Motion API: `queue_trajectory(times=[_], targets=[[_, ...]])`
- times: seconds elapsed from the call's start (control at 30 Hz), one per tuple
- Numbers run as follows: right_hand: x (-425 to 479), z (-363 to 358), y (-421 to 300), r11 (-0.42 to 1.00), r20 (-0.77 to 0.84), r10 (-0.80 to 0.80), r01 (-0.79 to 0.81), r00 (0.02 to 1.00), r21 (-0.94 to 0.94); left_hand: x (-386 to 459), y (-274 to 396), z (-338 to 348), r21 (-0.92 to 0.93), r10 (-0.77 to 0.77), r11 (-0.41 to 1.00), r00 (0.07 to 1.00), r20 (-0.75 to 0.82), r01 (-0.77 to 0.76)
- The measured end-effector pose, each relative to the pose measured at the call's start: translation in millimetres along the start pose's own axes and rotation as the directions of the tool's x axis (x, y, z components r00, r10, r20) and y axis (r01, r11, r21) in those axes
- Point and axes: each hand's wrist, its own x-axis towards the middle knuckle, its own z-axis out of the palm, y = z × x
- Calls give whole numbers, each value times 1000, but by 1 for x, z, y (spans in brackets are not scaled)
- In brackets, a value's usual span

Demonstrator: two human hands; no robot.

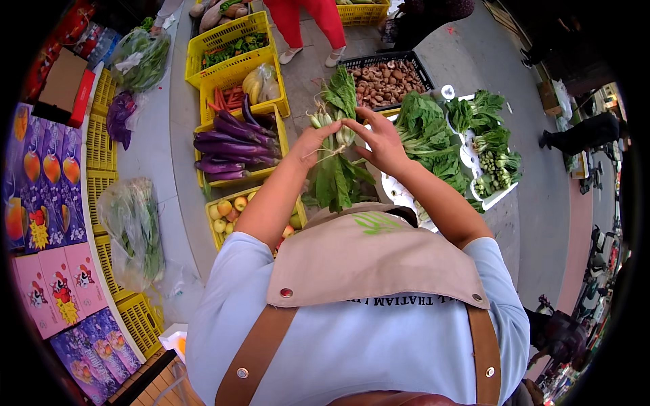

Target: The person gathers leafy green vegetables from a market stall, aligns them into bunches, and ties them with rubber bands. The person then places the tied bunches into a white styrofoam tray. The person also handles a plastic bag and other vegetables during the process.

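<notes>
My left hand (311, 144) grips a bunch of leafy greens (346, 133) with pale stems and stringy roots, its thumb lying across the stems. The fingertips of my right hand (380, 138) reach the same stems from the other side, with the fingers spread; whether they pinch anything I cannot tell. Some leaves point away from me, and others hang down towards my apron (376, 254). Just beyond the bunch stands a black crate of mushrooms (388, 83). On the right, more leafy greens (424, 127) lie in a white foam box (393, 190).
To the left stand yellow crates with eggplants (236, 142), carrots (228, 97), peppers (238, 49) and apples (227, 210). Another foam box (500, 200) holds small greens. Bagged vegetables (133, 228) lie on a ledge (177, 218). A person in red trousers (307, 23) stands ahead.
</notes>
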Motion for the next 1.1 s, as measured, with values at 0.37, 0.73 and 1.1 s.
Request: queue_trajectory(times=[0.37, 0.73, 1.1], targets=[[17, 3, 58, 217, 254, 558, -434, 790, 874, -12, 35, 27, 62, -52, 997, 965, 257, 38], [20, -63, 75, -158, 366, 370, -330, 854, 931, -49, 101, -10, 301, 93, 945, 988, 121, -126], [33, -37, 35, 199, 154, 564, -314, 811, 928, 3, 60, 82, 124, 63, 988, 970, 234, -94]])
